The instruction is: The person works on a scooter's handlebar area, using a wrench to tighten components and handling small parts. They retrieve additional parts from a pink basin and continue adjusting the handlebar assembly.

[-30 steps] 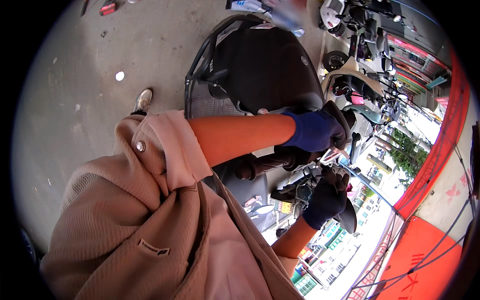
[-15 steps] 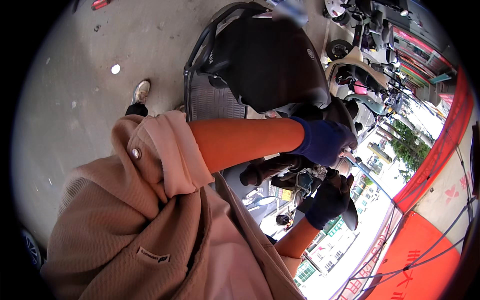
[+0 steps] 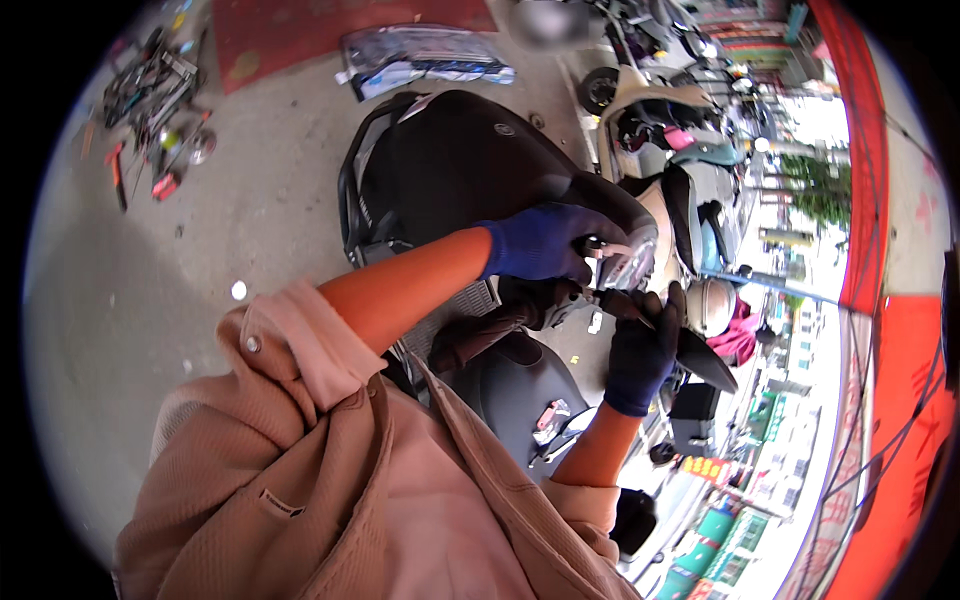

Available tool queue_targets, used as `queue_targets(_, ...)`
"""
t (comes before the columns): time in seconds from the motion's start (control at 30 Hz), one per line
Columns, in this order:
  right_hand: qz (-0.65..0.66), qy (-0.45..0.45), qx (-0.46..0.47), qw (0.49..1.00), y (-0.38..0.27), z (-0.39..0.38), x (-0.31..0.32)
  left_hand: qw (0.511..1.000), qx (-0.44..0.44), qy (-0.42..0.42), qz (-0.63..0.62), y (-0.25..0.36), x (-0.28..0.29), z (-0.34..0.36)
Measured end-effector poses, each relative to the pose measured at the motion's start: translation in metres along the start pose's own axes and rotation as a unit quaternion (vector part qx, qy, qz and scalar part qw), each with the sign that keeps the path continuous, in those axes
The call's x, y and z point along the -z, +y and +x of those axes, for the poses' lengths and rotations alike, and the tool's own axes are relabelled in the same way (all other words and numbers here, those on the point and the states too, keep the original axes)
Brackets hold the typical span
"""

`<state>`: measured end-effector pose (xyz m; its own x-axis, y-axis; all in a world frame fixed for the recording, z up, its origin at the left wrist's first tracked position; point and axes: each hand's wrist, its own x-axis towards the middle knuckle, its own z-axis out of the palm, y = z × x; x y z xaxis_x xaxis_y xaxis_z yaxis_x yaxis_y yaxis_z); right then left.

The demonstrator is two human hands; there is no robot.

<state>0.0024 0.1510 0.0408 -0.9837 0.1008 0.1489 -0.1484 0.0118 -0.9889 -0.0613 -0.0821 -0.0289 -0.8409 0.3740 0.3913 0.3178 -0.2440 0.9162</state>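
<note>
My left hand [image 3: 545,240], in a blue glove, reaches across the black scooter [image 3: 450,160] to its front end. Its fingers are closed near a small pale piece [image 3: 615,250] beside the dash; what they pinch is mostly hidden. My right hand [image 3: 640,375], in a dark glove, is raised beside a dark oval mirror [image 3: 708,362]. Its thumb and fingers close about the mirror's inner edge. Between the hands runs a dark handlebar [image 3: 560,300], and a dark padded grip [image 3: 475,340] sticks out towards me.
Loose tools and metal parts [image 3: 160,95] lie on the floor at the far left. A red mat [image 3: 300,35] and a plastic-wrapped flat package [image 3: 425,60] lie beyond the scooter. Other scooters [image 3: 690,150] are parked alongside. A red canopy [image 3: 860,200] hangs at the right.
My view has swung, bringing the tools, mat and package into sight. In the picture, both hands sit further left and higher. My right hand's fingers are straighter than before.
</note>
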Motion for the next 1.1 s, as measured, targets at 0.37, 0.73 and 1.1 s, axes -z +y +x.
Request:
queue_targets(0.37,-0.277,0.019,0.134,0.951,0.005,0.001,-0.009,0.998,0.043,0.002,-0.044,0.008,-0.003,-0.001)
queue_targets(0.73,-0.465,-0.025,0.219,0.858,-0.013,0.003,-0.022,0.999,0.023,0.0,-0.041,0.003,0.0,-0.003)
queue_targets(1.1,-0.377,0.016,0.236,0.895,0.005,-0.054,-0.038,0.999,0.038,-0.013,-0.011,0.004,-0.001,-0.002)
